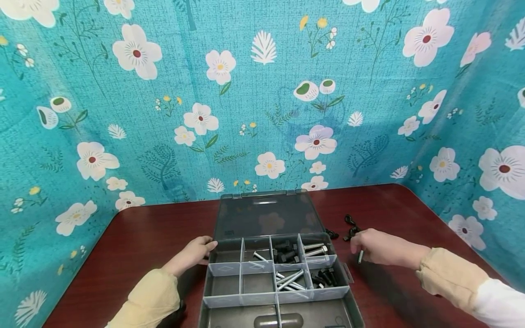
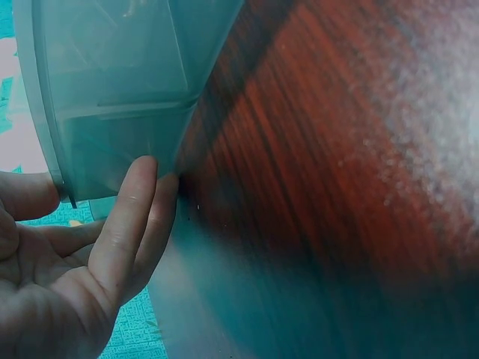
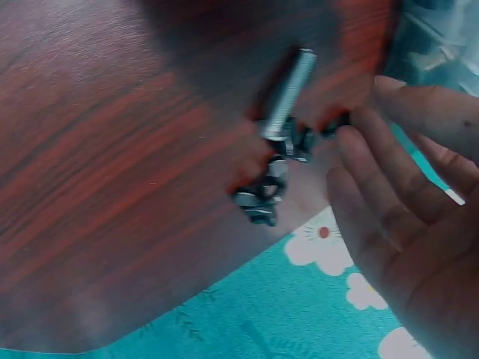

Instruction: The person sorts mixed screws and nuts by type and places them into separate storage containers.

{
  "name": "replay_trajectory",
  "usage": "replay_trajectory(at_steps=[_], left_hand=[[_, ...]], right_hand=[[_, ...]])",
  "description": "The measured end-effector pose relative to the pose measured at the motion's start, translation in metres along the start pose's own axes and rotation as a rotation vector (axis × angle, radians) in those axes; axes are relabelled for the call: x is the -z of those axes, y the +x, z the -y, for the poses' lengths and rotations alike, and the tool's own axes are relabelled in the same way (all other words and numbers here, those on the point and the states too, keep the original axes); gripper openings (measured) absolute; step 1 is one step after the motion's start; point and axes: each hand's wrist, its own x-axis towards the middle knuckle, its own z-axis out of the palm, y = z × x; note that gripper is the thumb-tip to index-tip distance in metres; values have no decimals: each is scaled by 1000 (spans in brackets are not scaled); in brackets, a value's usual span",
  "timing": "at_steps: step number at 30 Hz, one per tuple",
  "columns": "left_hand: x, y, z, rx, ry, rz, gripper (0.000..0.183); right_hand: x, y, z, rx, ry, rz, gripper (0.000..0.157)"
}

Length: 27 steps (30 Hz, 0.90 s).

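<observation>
A grey plastic organizer box (image 1: 217,287) with dividers lies on the table, its smoky lid (image 1: 266,214) folded back. My left hand (image 1: 194,253) holds the box's left edge near the hinge. In the left wrist view, its thumb is by the rim and its fingers (image 2: 127,217) lie along the outer wall. Right of the box, my right hand (image 1: 377,246) hovers low over the table. A silver bolt (image 3: 290,93) lies beside its spread fingertips, apart from them in the right wrist view. Small black hardware pieces (image 3: 262,194), some ring-shaped, lie close to that bolt.
Silver bolts (image 1: 289,279) and black bolts (image 1: 324,277) fill separate compartments. Black pieces (image 1: 285,251) and more silver bolts (image 1: 315,250) lie in the back row. A flowered teal cloth (image 1: 246,100) hangs behind the dark red table (image 1: 164,228) and at its sides.
</observation>
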Motion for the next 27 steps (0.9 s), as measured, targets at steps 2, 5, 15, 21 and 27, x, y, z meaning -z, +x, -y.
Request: replay_trajectory(at_steps=[2,5,15,21,27], left_hand=[[0,0,0,-5,-4,2,43],[-1,1,0,-14,-10,-6,42],[-2,1,-2,-9,-7,-18,41],[-2,0,-1,-13,5,-21,41],[-2,1,1,-17,-3,-24,40]], right_hand=[[-3,-1,-3,-12,-10,-7,22],[-8,-1,-8,-21,-26,-14,23],[-24,-2,-24,15,-121,-78,25],[-29,-1,-27,38,-145,-118,24],[-31,0,-28,50,-145,-115,23]])
